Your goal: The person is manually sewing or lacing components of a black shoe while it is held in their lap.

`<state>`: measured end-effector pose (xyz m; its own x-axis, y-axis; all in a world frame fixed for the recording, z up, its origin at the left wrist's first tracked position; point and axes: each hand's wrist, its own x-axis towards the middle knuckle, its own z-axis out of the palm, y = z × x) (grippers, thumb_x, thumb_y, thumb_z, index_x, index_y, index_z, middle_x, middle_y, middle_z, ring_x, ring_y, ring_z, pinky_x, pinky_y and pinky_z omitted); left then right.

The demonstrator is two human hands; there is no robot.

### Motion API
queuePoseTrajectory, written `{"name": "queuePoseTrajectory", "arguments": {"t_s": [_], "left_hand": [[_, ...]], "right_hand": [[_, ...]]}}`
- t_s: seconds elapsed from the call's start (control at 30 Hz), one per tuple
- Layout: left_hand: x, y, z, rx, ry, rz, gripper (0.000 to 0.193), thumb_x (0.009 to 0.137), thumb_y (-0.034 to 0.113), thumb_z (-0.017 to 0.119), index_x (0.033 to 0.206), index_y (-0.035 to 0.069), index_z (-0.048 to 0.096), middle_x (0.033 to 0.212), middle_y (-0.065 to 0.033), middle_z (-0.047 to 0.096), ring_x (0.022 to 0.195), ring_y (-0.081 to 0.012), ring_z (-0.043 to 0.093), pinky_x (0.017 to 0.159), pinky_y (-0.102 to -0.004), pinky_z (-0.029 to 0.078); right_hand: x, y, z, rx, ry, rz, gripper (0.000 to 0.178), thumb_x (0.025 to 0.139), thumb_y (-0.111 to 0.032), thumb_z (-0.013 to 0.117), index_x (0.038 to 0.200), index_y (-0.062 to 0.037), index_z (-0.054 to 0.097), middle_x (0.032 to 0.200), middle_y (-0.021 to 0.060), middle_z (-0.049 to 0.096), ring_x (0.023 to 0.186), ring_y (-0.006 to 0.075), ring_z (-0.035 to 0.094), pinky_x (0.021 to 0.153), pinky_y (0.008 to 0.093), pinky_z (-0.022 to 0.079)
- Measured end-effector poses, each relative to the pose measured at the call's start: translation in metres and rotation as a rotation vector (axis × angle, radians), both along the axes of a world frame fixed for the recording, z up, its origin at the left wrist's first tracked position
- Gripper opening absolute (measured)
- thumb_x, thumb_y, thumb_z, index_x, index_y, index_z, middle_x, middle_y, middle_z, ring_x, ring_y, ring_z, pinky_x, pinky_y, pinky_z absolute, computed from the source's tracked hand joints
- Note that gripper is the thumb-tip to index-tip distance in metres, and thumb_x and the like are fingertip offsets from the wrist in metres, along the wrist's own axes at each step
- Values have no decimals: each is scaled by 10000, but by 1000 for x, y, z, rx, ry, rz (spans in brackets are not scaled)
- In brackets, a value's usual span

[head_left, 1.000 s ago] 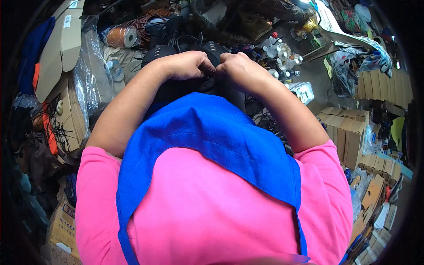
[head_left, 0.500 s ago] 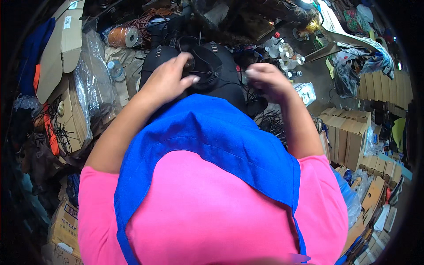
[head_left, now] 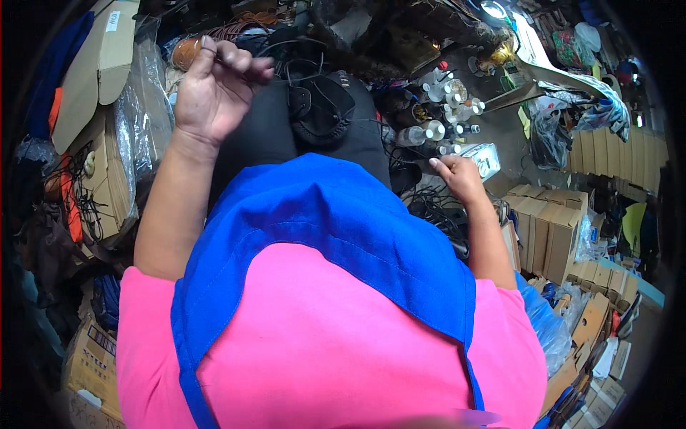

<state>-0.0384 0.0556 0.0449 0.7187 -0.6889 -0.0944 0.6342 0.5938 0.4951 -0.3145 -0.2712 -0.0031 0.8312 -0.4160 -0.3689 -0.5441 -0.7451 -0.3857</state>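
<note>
Far left it's a pile-up: a bent cardboard flap (head_left: 112,64) with smooth tan sides, a floppy orange strip (head_left: 73,207) next to tangled black cords (head_left: 84,194), then a crinkly, shiny plastic sheet (head_left: 148,107). The left hand (head_left: 216,96) is up beside that, palm showing, fingers curled in; it's blurry, so can't tell if they're pinching anything. It's partly blocking an orange spool (head_left: 185,52).

Middle: the black shoe (head_left: 321,114) is on the lap between the legs, rounded with a ridged edge, thin dark cord (head_left: 309,43) looping up above it. A soft blue apron (head_left: 321,207) bunches right below.

Over to the right, clear round bottles (head_left: 436,132) with white caps crowd the floor just past the right hand (head_left: 459,175). Thumb's up against curled fingers there, can't tell what's in them. Boxy brown cartons (head_left: 550,232) and crumpled blue plastic (head_left: 541,322) hem in that arm.
</note>
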Motion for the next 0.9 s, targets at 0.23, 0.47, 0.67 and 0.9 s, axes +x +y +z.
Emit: {"name": "queuePoseTrajectory", "arguments": {"t_s": [0.23,0.47,0.67,0.9], "left_hand": [[42,35,-13,313,-83,32,408,991,308,353,621,136,347,494,37,250,419,-91,246,534,-261,326],[56,44,-30,451,-35,88,406,996,302,345,618,155,333,486,53,246,387,-80,217,477,-238,278],[27,1,-29,399,74,81,315,933,240,465,642,169,368,516,52,277,428,-79,255,473,-254,270],[68,88,-57,848,-221,67,292,959,317,439,803,84,520,667,-7,502,586,-134,473,694,-290,433]], "right_hand": [[-37,-20,-15,-267,-94,95,409,867,-354,548,629,-21,539,647,173,572,645,375,552,604,458,411],[-51,-21,-15,-378,-126,177,377,875,-334,531,628,-49,527,664,156,577,666,367,550,633,473,378],[-20,26,-28,-464,-210,388,332,876,-331,528,661,-81,565,688,119,590,693,324,565,648,416,380],[-53,-32,-72,239,-27,-255,311,874,-368,566,746,-89,615,643,39,574,561,204,507,521,313,340]]}}
